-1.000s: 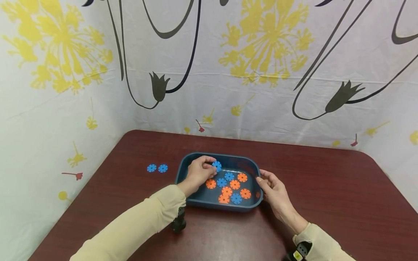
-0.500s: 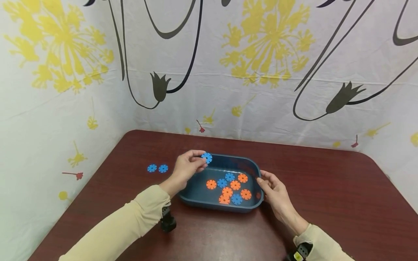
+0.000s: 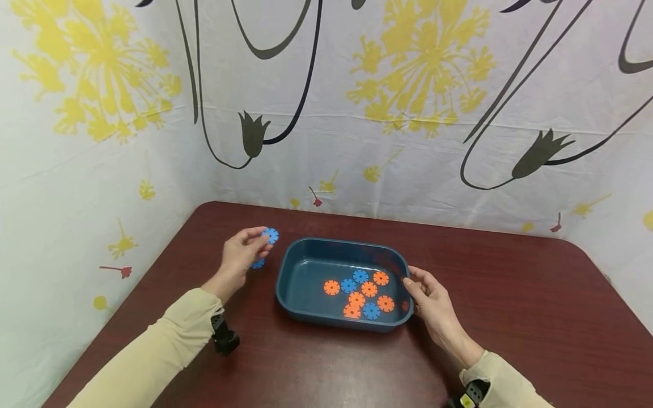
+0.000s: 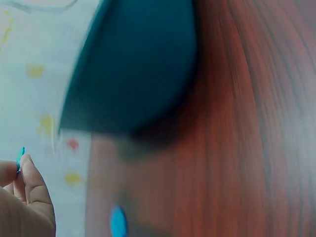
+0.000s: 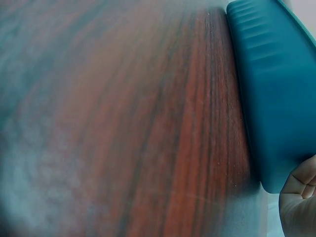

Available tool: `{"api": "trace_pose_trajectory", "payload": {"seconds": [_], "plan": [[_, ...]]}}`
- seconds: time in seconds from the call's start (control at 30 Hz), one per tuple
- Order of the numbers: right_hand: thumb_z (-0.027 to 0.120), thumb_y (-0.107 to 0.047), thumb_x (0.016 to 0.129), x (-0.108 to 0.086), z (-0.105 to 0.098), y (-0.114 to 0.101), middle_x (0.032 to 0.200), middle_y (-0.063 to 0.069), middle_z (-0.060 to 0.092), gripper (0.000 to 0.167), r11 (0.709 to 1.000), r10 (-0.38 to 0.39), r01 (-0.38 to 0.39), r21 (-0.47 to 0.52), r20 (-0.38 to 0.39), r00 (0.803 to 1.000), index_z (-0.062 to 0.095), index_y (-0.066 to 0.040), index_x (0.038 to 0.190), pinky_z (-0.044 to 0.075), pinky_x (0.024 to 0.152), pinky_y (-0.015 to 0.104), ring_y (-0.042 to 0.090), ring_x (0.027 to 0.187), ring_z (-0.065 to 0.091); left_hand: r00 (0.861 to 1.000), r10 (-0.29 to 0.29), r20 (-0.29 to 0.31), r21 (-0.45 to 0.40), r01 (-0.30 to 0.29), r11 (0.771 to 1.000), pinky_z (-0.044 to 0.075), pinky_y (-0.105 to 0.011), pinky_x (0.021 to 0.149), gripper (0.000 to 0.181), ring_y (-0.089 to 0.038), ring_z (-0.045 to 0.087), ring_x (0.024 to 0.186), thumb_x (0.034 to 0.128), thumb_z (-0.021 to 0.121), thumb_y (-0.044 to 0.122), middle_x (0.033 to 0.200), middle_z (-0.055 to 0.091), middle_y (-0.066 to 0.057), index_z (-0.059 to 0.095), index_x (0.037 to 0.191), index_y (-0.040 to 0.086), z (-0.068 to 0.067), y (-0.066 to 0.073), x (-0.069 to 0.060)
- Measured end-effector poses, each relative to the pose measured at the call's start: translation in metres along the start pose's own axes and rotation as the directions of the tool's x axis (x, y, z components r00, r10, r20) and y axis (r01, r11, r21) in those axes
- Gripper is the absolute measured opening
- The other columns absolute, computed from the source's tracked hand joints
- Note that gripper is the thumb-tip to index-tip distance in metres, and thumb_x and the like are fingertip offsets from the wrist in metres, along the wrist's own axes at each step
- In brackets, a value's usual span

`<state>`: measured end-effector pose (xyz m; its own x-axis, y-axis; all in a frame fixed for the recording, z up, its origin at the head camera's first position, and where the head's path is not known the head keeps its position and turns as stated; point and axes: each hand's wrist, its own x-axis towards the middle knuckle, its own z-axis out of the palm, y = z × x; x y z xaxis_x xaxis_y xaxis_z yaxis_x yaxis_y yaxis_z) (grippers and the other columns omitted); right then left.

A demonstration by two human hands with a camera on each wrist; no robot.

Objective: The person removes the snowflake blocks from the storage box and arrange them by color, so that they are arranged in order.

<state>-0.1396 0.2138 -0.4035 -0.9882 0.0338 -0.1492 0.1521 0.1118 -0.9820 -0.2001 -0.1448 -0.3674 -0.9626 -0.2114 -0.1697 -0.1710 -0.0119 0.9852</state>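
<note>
Blue notched disc (image 3: 272,234) pinched between thumb and fingers of left hand (image 3: 236,259), held up off the dark red wood-grain table (image 3: 525,300), left of the dark blue rounded tray (image 3: 305,283) and apart from it. Second blue disc (image 3: 258,264) on table, partly hidden by that hand. Right hand (image 3: 435,306) grips tray's right end, thumb at rim. Inside tray, mostly rightward: three blue discs (image 3: 360,276), six orange discs (image 3: 386,304), some touching.
</note>
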Motion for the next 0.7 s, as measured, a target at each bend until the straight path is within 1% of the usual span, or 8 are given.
{"api": "trace_pose_trajectory", "payload": {"seconds": [0.1, 0.2, 0.33, 0.5, 0.63, 0.7], "plan": [[0.054, -0.030, 0.096, 0.000, 0.000, 0.000, 0.091, 0.003, 0.057, 0.048, 1.000, 0.003, -0.003, 0.001, -0.003, 1.000, 0.040, -0.009, 0.137, 0.054, 0.066, 0.026, 0.010, 0.078, 0.062, 0.999, -0.016, -0.048, 0.036, 0.017, 0.999, 0.054, -0.021, 0.071, 0.037, -0.001, 0.065, 0.069, 0.0923, 0.060, 0.017, 0.078, 0.065, 0.008, 0.055, 0.127, 0.002, -0.023, -0.008, 0.006], [0.054, -0.030, 0.096, -0.001, 0.000, 0.000, 0.091, 0.003, 0.057, 0.048, 1.000, -0.002, 0.002, -0.001, -0.003, 1.000, 0.040, -0.009, 0.137, 0.054, 0.065, 0.026, 0.011, 0.077, 0.062, 0.996, -0.036, -0.081, 0.073, 0.042, 0.996, 0.054, -0.019, 0.070, 0.040, 0.002, 0.064, 0.069, 0.0932, 0.059, 0.018, 0.077, 0.064, 0.011, 0.053, 0.129, 0.002, -0.046, -0.016, 0.010], [0.054, -0.030, 0.096, -0.001, 0.001, -0.001, 0.092, 0.003, 0.057, 0.048, 1.000, 0.000, 0.000, -0.004, -0.003, 1.000, 0.040, -0.009, 0.137, 0.054, 0.066, 0.026, 0.011, 0.079, 0.062, 0.994, -0.027, -0.103, 0.131, 0.040, 0.991, 0.053, -0.016, 0.067, 0.041, 0.004, 0.063, 0.068, 0.0940, 0.057, 0.019, 0.078, 0.064, 0.012, 0.052, 0.130, 0.000, -0.068, -0.027, 0.013], [0.054, -0.030, 0.096, -0.001, 0.001, -0.002, 0.093, 0.003, 0.057, 0.048, 1.000, 0.006, -0.007, -0.006, -0.008, 1.000, 0.040, -0.009, 0.138, 0.054, 0.067, 0.026, 0.011, 0.081, 0.062, 0.991, 0.017, -0.130, 0.221, 0.012, 0.975, 0.052, -0.015, 0.063, 0.039, 0.005, 0.061, 0.065, 0.0929, 0.059, 0.015, 0.078, 0.064, 0.010, 0.054, 0.127, -0.003, -0.083, -0.036, 0.018], [0.054, -0.030, 0.096, -0.001, 0.001, -0.002, 0.093, 0.003, 0.057, 0.049, 1.000, 0.013, -0.013, -0.004, -0.008, 1.000, 0.040, -0.009, 0.138, 0.054, 0.067, 0.026, 0.011, 0.081, 0.062, 0.990, 0.039, -0.137, 0.292, 0.002, 0.956, 0.052, -0.015, 0.063, 0.037, 0.005, 0.060, 0.063, 0.0924, 0.059, 0.014, 0.079, 0.064, 0.007, 0.056, 0.124, -0.004, -0.090, -0.041, 0.022], [0.054, -0.030, 0.096, -0.001, 0.001, -0.001, 0.093, 0.003, 0.057, 0.049, 1.000, 0.014, -0.014, -0.003, -0.009, 1.000, 0.040, -0.009, 0.138, 0.054, 0.068, 0.026, 0.011, 0.081, 0.062, 0.989, 0.045, -0.140, 0.324, 0.003, 0.946, 0.053, -0.016, 0.062, 0.036, 0.005, 0.060, 0.063, 0.0919, 0.060, 0.014, 0.081, 0.066, 0.004, 0.058, 0.122, -0.004, -0.092, -0.042, 0.022]]}}
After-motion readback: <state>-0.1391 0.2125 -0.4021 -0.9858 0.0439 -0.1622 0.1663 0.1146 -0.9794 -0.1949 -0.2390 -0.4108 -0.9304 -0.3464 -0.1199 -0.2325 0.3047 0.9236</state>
